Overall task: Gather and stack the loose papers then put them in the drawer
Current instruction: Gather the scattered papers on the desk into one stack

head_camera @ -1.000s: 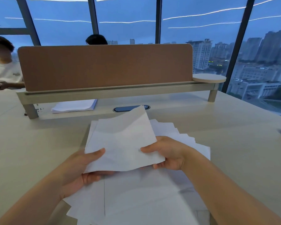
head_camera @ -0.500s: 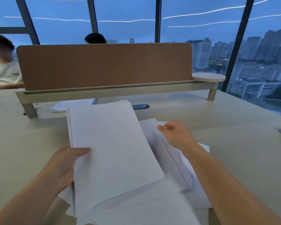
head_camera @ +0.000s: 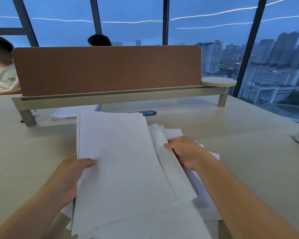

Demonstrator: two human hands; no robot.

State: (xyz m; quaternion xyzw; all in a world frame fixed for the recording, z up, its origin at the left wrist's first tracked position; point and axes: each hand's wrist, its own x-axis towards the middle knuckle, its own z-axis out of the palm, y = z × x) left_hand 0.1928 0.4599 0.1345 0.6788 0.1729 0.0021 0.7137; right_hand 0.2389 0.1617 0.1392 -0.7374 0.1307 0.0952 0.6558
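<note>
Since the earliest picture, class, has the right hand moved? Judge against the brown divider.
Yes. The right hand has left the stack's near edge and moved right and toward the brown divider, onto the fanned loose papers.

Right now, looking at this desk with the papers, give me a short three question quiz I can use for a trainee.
1. True or false: the left hand has a grip on the stack of white paper sheets.
2. Which hand reaches for the fanned loose white sheets? A left, B right.
3. Fill in: behind the papers stands a brown fabric ____.

Key: 1 true. 2 B, the right hand. 3 divider panel.
</note>
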